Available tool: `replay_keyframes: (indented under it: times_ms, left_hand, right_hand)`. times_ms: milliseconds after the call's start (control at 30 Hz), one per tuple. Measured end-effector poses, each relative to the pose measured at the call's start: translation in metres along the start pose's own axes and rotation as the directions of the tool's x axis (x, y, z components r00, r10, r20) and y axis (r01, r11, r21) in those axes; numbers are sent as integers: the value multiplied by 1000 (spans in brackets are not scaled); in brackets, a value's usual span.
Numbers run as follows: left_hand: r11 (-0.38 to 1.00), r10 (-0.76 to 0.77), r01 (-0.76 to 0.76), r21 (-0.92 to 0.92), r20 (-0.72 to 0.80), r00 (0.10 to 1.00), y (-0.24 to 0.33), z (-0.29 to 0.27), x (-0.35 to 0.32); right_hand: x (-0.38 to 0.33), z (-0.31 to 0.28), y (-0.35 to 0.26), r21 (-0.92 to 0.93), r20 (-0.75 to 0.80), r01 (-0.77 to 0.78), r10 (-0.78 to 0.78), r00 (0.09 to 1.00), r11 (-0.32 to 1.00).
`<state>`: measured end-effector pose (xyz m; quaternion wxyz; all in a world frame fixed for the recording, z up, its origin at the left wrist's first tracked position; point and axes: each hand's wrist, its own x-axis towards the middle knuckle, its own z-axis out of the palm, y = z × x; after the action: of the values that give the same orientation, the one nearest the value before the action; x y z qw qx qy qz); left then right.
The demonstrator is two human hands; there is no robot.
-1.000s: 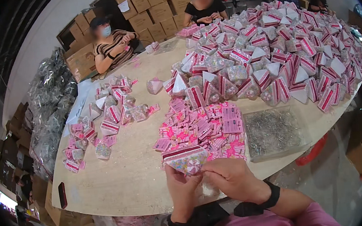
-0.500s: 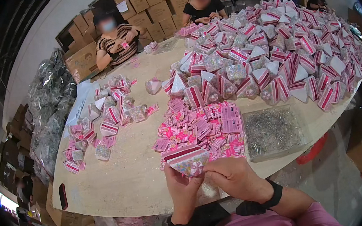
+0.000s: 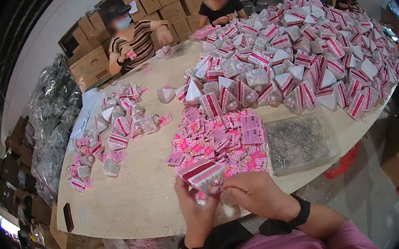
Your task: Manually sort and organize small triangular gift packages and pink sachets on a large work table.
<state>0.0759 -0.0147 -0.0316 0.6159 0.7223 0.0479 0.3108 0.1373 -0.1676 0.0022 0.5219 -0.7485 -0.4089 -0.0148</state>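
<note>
My left hand (image 3: 196, 211) is wrapped round a toy cake slice (image 3: 206, 176), white with dark pink layers and a sprinkle-covered side, near the table's front edge. Against the slice's right end my right hand (image 3: 261, 195) is closed in a pinch; whatever lies between its fingers is hidden. Just beyond both hands spreads a pile of pink printed cards (image 3: 211, 140). To the right of the cards stands a clear shallow tray (image 3: 331, 152) full of thin metal pins (image 3: 298, 138).
A large heap of cake slices (image 3: 295, 61) covers the table's right side. Smaller groups of carded slices (image 3: 119, 125) lie left. A dark phone (image 3: 68, 217) rests by the left edge. Two people (image 3: 134, 39) sit across the table, and another is partly visible far right. Cartons (image 3: 159, 0) stand behind.
The cake slice has tilted in my left hand, showing more of its layered side. My right hand stays at its end. Across the table, the striped-shirt person's hands have moved apart.
</note>
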Motion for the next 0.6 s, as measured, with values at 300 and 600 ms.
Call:
replay_keyframes:
  times_ms: [300,600]
  left_hand:
    - [1000,-15,15,-12,12,1000,-2,-1,-1]
    - [942,106,-83,325,-55,993,-4,-4,-6]
  right_hand:
    - [0,6,-3,79,-51,-57,61,997,995]
    - [-4,19,3,13,-66,-95,96,993,995]
